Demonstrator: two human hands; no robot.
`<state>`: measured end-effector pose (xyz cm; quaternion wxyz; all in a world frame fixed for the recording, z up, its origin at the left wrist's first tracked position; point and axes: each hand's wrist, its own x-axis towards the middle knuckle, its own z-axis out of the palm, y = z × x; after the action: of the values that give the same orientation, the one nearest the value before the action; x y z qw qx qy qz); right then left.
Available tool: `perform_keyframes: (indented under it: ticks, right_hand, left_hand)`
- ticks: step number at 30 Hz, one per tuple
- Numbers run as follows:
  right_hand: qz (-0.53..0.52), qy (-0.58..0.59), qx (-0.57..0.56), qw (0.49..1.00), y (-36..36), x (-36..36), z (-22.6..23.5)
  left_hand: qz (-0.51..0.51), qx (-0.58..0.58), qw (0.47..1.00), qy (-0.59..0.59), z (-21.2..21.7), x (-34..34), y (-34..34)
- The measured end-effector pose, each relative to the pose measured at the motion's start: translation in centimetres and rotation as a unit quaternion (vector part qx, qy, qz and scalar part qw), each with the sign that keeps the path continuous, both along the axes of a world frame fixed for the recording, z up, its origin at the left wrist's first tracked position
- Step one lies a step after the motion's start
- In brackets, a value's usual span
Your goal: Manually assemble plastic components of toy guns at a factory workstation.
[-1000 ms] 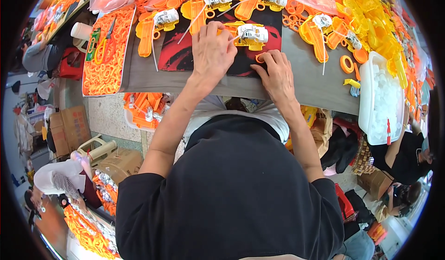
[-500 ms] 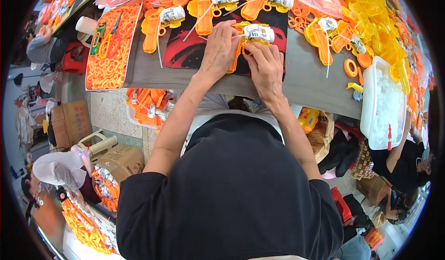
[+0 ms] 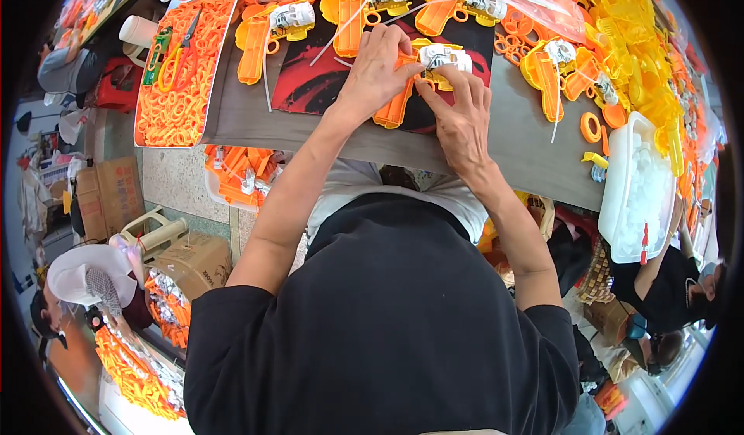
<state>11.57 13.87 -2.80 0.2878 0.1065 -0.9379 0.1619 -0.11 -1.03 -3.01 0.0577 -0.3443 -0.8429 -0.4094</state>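
Observation:
An orange and yellow toy gun (image 3: pixel 394 111), its inside facing up, lies on the dark red-and-black mat (image 3: pixel 302 94) in front of me. A white cylindrical part (image 3: pixel 448 58) with wires sits at its far right end. My left hand (image 3: pixel 373 72) is closed on the middle of the gun from the left, fingers curled and thumb stretched toward the white part. My right hand (image 3: pixel 463 117) grips it from the right, thumb and forefinger at the trigger area. What lies between the fingertips is hidden. Similar toy gun halves (image 3: pixel 350 28) with white parts lie beyond.
A white tray (image 3: pixel 209 117) of orange rings at left holds scissors (image 3: pixel 188 36) and a green-handled tool (image 3: pixel 159 51). More gun halves (image 3: pixel 544 86), an orange ring (image 3: pixel 590 128) and a white bin (image 3: pixel 612 210) of translucent pieces are at right. Yellow parts (image 3: pixel 620 39) pile behind. Other people work on both sides.
My left hand has shifted over the gun's middle, its thumb now reaching right. My right hand has moved slightly down and right, uncovering more of the grip. The whole view has shifted a little.

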Motion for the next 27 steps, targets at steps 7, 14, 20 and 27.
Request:
perform_keyframes:
  ticks: [7, 14, 20, 27]
  right_hand:
    - [-0.049, -0.022, 0.02, 0.998, -3.0, 1.1, -0.4]
    - [-0.044, 0.051, 0.057, 0.996, -1.3, 0.7, -1.4]
    - [0.057, 0.02, 0.083, 0.995, -0.3, 0.4, 0.2]
    - [0.071, 0.04, 0.125, 0.989, 1.2, -0.2, 0.4]
  left_hand:
    - [0.001, 0.031, 1.0, -0.001, -0.1, -0.3, -0.5]
    - [0.012, 0.06, 0.997, 0.042, -2.5, -0.3, 1.2]
    - [0.035, 0.064, 0.996, -0.051, -2.7, -0.8, 1.4]
    - [0.059, 0.057, 0.996, -0.03, -4.7, -2.0, 4.3]
